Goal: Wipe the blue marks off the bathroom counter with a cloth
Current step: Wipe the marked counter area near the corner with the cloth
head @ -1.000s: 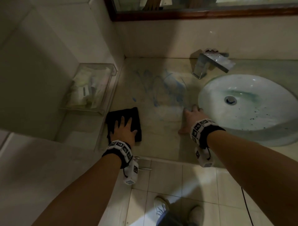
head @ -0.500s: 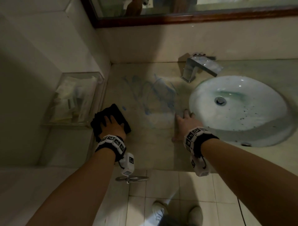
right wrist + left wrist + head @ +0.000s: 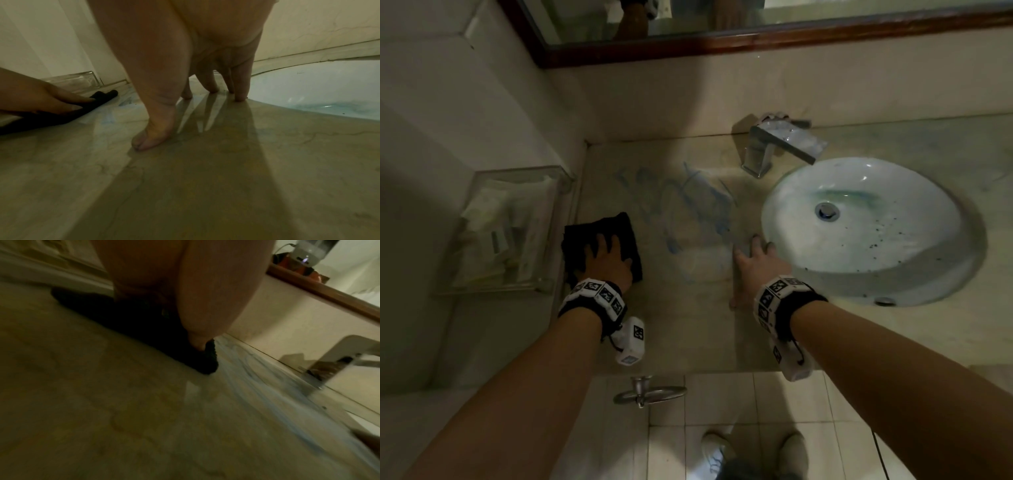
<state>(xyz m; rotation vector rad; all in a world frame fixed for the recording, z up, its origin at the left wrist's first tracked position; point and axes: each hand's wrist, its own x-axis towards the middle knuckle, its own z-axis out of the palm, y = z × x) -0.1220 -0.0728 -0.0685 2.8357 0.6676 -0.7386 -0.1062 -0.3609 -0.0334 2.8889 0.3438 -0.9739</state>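
Blue marks (image 3: 688, 219) sprawl across the bathroom counter (image 3: 688, 335) between your two hands, left of the sink (image 3: 859, 219); the scribble's strokes run mostly near-to-far. Your left hand (image 3: 607, 263) lies flat on the black cloth (image 3: 599, 236), fingers spread and straight, pressing it down at the counter's left edge, just left of the marks. The cloth's long axis runs near-to-far, tilted slightly left at the far end. Your right hand (image 3: 755, 263) is released, fingers straight, tips planted on the counter beside the sink rim.

Head view alone shows the whole scribble, the faucet (image 3: 774, 150), the clear tray (image 3: 517, 233) on the left ledge, the mirror frame (image 3: 722, 41) and your shoes (image 3: 715, 452) on the floor tiles. Left wrist view adds the cloth's nubbly right edge (image 3: 209, 360) under your thumb, meeting pale blue streaks (image 3: 246, 369). Right wrist view shows each fingertip (image 3: 240, 97) and the thumb touching stone, blue tint in the sink bowl (image 3: 318, 104), and your left hand (image 3: 51, 99) on the cloth (image 3: 61, 116).
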